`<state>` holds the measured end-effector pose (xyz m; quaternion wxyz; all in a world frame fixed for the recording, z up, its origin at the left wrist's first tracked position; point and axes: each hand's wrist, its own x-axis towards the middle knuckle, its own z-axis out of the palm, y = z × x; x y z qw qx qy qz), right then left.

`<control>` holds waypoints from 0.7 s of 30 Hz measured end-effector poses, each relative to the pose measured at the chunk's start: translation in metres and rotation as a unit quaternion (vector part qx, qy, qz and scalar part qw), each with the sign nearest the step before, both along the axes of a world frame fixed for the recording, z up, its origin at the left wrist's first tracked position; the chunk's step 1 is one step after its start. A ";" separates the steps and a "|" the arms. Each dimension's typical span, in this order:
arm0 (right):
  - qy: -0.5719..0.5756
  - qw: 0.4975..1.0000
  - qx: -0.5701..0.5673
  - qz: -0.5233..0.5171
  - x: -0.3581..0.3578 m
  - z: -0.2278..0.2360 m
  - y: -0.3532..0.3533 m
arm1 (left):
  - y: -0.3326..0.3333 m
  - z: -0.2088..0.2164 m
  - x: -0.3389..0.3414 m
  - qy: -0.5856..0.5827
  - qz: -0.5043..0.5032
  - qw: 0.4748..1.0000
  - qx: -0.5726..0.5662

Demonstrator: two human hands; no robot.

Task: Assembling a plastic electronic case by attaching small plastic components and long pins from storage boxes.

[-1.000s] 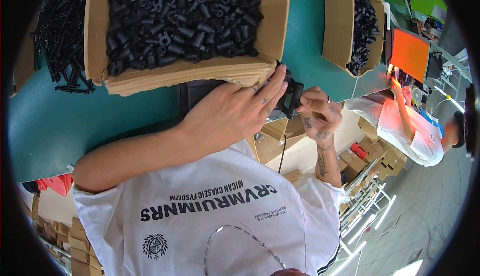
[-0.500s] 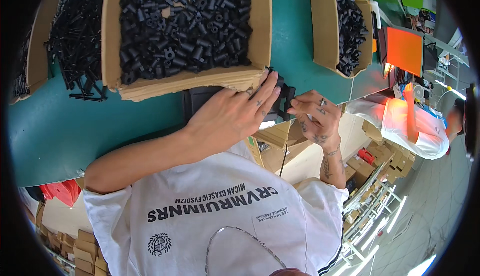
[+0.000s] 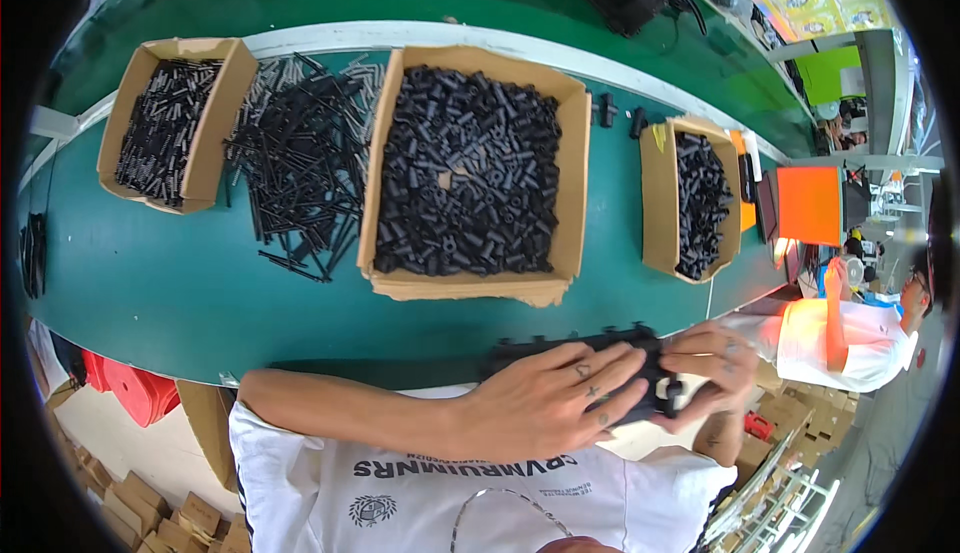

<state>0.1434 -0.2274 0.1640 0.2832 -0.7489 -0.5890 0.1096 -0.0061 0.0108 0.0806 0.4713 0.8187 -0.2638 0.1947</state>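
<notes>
Both hands are on a black moulded plastic part (image 3: pixel 625 341) with small tabs along its far edge, at the front edge of the table close to my body. My left hand (image 3: pixel 565 398) lies across it from the left, fingers bent over its near side and covering much of it. At the right end, my right hand (image 3: pixel 712 368) grips it between thumb and fingers, beside a small looped piece of the part. The hands are slightly smeared by motion. Whether a smaller piece sits under the fingers is hidden.
Beyond the hands stands a large cardboard box (image 3: pixel 580 188) of small black plastic fittings. A smaller box (image 3: pixel 660 203) of black pieces is right. Left lie a heap of thin black rods (image 3: pixel 300 153) and a box (image 3: pixel 215 143) of springs or screws. A co-worker (image 3: pixel 830 338) stands far right.
The view has tilted up and shows more of the table. Both hands and the black part have come away from the large box's front edge, nearer my body.
</notes>
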 end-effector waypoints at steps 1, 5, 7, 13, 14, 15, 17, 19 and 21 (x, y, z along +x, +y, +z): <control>-0.013 0.999 0.031 0.010 0.014 0.008 -0.002 | 0.011 0.002 0.004 -0.015 0.017 0.998 -0.052; -0.002 0.994 0.110 -0.015 0.083 0.020 0.000 | 0.062 -0.018 0.032 -0.042 0.161 0.976 -0.142; 0.077 0.983 0.137 -0.094 0.104 0.010 0.015 | 0.077 -0.033 0.041 -0.021 0.195 0.977 -0.080; 0.307 0.888 0.186 -0.286 0.169 -0.058 0.141 | 0.084 -0.061 0.040 0.010 0.192 0.970 0.147; 0.358 0.859 0.201 -0.305 0.181 -0.068 0.170 | 0.082 -0.063 0.039 0.047 0.172 0.967 0.182; 0.372 0.848 0.209 -0.315 0.194 -0.076 0.199 | 0.081 -0.065 0.037 0.054 0.159 0.968 0.188; 0.398 0.833 0.206 -0.325 0.225 -0.090 0.259 | 0.080 -0.068 0.035 0.080 0.138 0.967 0.196; 0.401 0.821 0.234 -0.331 0.262 -0.106 0.324 | 0.080 -0.070 0.036 0.100 0.138 0.971 0.171; 0.351 0.837 0.266 -0.326 0.304 -0.123 0.386 | 0.081 -0.071 0.035 0.125 0.128 0.972 0.155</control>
